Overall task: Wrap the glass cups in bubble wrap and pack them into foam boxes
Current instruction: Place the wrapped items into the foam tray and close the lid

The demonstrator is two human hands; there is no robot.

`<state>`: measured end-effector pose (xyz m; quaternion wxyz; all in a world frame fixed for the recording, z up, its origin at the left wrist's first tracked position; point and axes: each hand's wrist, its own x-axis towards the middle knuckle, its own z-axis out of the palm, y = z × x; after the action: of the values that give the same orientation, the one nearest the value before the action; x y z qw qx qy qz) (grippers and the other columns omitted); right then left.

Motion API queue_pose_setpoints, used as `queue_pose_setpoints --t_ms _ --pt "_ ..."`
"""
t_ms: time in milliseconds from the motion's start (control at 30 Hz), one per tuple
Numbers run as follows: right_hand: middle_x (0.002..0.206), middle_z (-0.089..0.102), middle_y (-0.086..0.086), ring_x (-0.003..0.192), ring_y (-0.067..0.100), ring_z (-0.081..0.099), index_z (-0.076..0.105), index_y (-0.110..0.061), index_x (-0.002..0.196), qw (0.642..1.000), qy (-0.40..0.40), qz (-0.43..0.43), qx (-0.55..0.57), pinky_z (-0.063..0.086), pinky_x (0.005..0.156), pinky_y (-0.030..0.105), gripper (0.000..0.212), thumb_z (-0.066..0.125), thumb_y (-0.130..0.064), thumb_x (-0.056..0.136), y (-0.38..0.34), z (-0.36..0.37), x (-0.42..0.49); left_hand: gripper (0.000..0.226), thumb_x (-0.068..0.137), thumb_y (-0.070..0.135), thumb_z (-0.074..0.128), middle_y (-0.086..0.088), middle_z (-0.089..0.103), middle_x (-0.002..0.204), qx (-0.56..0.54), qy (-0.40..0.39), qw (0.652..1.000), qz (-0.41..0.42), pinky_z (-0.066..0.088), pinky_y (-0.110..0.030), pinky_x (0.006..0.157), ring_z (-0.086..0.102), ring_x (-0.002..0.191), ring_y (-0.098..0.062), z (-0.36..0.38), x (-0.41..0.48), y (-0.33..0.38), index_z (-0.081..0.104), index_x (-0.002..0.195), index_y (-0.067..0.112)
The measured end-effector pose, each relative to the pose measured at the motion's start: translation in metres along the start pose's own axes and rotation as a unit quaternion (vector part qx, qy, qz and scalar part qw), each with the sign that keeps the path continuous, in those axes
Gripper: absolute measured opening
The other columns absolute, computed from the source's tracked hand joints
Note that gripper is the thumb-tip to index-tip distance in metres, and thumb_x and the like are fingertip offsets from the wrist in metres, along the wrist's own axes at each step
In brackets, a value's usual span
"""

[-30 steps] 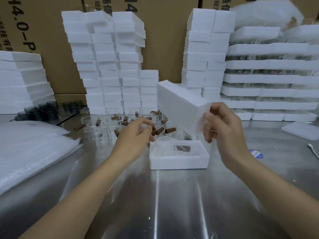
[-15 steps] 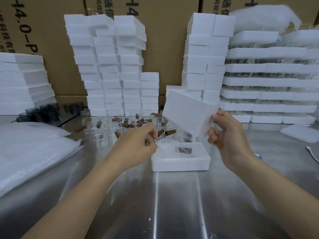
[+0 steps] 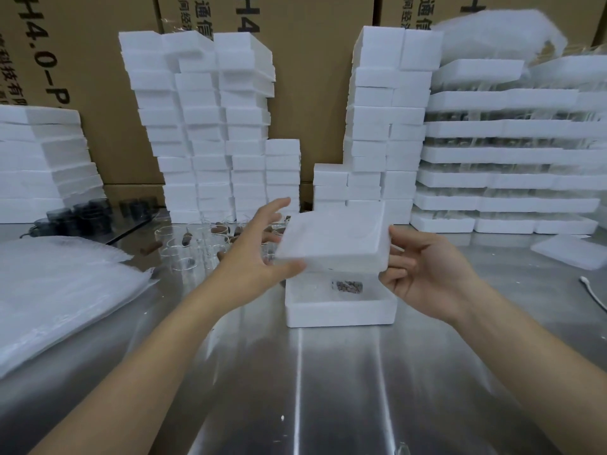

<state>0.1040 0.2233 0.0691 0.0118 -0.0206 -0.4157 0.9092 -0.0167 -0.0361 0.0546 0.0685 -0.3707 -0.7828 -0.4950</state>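
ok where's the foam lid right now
Head view, centre: the foam lid hangs just above the open foam box, between the left hand and the right hand.

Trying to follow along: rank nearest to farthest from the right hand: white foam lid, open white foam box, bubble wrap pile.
1. White foam lid, in the right hand.
2. Open white foam box, just below.
3. Bubble wrap pile, far left.

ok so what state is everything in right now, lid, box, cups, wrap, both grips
foam lid: held above the box, not seated
foam box: open on the table, something dark-speckled inside
glass cups: upright, unwrapped, behind the box
bubble wrap: flat pile at left, untouched
left grip: fingers spread, thumb against the lid's near corner
right grip: holding the lid's right edge
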Motion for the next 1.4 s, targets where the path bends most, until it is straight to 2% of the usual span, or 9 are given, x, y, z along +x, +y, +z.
queue_pose_setpoints --t_ms 100,433,567,667,767,900,1067,1233,1400 --pt "0.077 0.061 -0.008 0.044 0.006 0.027 0.071 -0.011 0.082 1.0 -0.01 0.01 0.017 0.021 0.051 0.019 0.027 0.052 -0.012 0.101 -0.004 -0.006 0.002 0.1 0.079 0.038 0.094 0.024 0.045 0.15 -0.009 -0.012 1.0 -0.004 0.051 -0.016 0.094 0.051 0.13 0.006 0.001 0.0 -0.003 0.03 0.15 0.068" --pt "0.056 0.03 -0.006 0.039 0.008 0.021 0.054 -0.014 0.055 0.989 0.133 0.011 -0.056 0.014 0.051 0.021 0.021 0.053 0.0 0.07 -0.002 -0.021 0.009 0.108 0.07 0.047 0.095 0.031 0.053 0.141 -0.046 -0.047 0.997 -0.044 0.049 -0.023 0.097 0.052 0.132 0.007 0.009 -0.002 -0.008 0.034 0.158 0.052" --pt "0.055 0.031 -0.005 0.041 0.008 0.023 0.054 -0.016 0.056 0.982 0.149 0.022 -0.111 0.017 0.046 0.02 0.036 0.045 0.002 0.086 0.002 -0.026 0.012 0.107 0.071 0.044 0.099 0.035 0.062 0.13 -0.05 -0.063 0.996 -0.041 0.049 -0.024 0.097 0.055 0.125 0.014 0.009 -0.001 -0.014 0.037 0.158 0.05" --pt "0.059 0.042 -0.004 0.046 0.011 0.031 0.058 -0.019 0.076 0.952 0.179 -0.04 -0.243 0.024 0.045 0.023 0.032 0.049 -0.026 0.107 0.007 -0.027 0.016 0.114 0.056 0.06 0.095 0.027 0.061 0.133 -0.033 -0.062 0.996 -0.047 0.051 -0.024 0.096 0.056 0.122 0.015 0.004 0.001 -0.015 0.042 0.156 0.049" --pt "0.065 0.054 -0.007 0.051 0.012 0.041 0.062 -0.024 0.092 0.896 0.219 -0.076 -0.379 0.033 0.054 0.027 0.04 0.051 -0.06 0.103 0.011 -0.025 0.017 0.109 0.053 0.06 0.094 0.026 0.062 0.134 -0.025 -0.073 0.996 -0.054 0.052 -0.03 0.104 0.057 0.12 0.014 0.0 0.002 -0.019 0.044 0.149 0.052" --pt "0.079 0.056 -0.003 0.066 0.016 0.05 0.063 -0.015 0.105 0.848 0.224 -0.095 -0.471 0.039 0.064 0.032 0.044 0.059 -0.058 0.098 0.016 -0.03 0.019 0.103 0.061 0.05 0.099 0.023 0.066 0.131 -0.022 -0.105 0.992 -0.067 0.049 -0.029 0.11 0.059 0.118 0.013 -0.001 0.002 -0.029 0.049 0.15 0.048" --pt "0.107 0.069 -0.003 0.083 0.011 0.065 0.067 -0.029 0.109 0.855 0.193 -0.116 -0.468 0.051 0.069 0.028 0.017 0.067 -0.04 0.097 0.017 -0.032 0.02 0.111 0.054 0.055 0.1 0.024 0.063 0.136 -0.027 -0.148 0.985 -0.083 0.05 -0.023 0.104 0.06 0.118 0.012 -0.001 0.001 -0.032 0.048 0.151 0.049" --pt "0.105 0.073 0.002 0.086 0.014 0.066 0.072 -0.023 0.105 0.853 0.162 -0.085 -0.489 0.05 0.081 0.033 0.024 0.067 -0.045 0.096 0.021 -0.036 0.02 0.102 0.07 0.037 0.101 0.024 0.056 0.138 -0.01 -0.177 0.981 -0.086 0.048 -0.004 0.084 0.056 0.11 0.02 0.005 0.0 -0.038 0.042 0.152 0.05" --pt "0.1 0.075 -0.004 0.074 0.005 0.069 0.072 -0.025 0.109 0.869 0.15 -0.088 -0.463 0.051 0.072 0.027 0.024 0.069 -0.045 0.096 0.022 -0.038 0.022 0.103 0.072 0.04 0.099 0.024 0.054 0.138 -0.003 -0.187 0.978 -0.091 0.046 0.002 0.075 0.058 0.105 0.022 0.003 0.001 -0.04 0.038 0.153 0.052"
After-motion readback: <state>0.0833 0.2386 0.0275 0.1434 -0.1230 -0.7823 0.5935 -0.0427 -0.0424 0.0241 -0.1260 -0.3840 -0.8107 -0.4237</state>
